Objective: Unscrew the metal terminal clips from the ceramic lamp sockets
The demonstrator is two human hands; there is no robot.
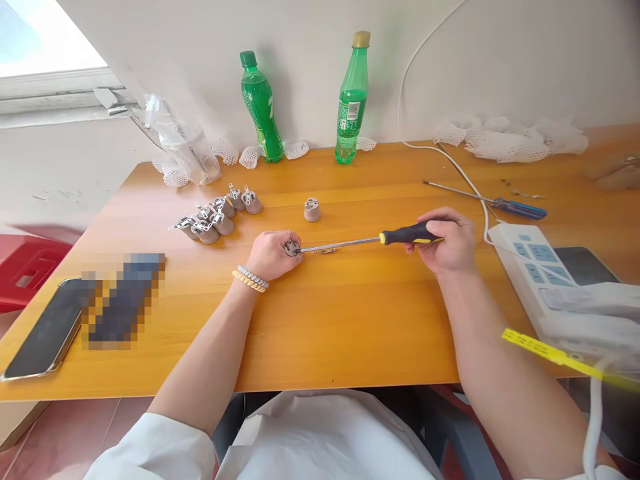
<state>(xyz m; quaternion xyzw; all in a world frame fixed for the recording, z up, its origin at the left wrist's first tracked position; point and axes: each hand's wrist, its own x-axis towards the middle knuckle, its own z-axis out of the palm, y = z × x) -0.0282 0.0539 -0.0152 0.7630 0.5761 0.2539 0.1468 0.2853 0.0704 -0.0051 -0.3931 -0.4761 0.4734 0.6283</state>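
Note:
My left hand [273,255] rests on the wooden table [350,313] and grips a small grey plug part with metal prongs [291,247]. My right hand [447,239] holds the black and yellow handle of a long screwdriver [409,234]. Its metal shaft runs left and the tip meets the plug part in my left hand. A single grey plug [312,209] stands just behind the shaft. A cluster of several similar grey plugs [216,215] lies further left.
Two green bottles [261,107] [353,100] stand at the wall. A blue-handled screwdriver [500,203], a white power strip [530,263] with cable and a phone [583,265] lie right. Another phone [47,330] lies at the front left. White foam netting [510,139] sits at the back right.

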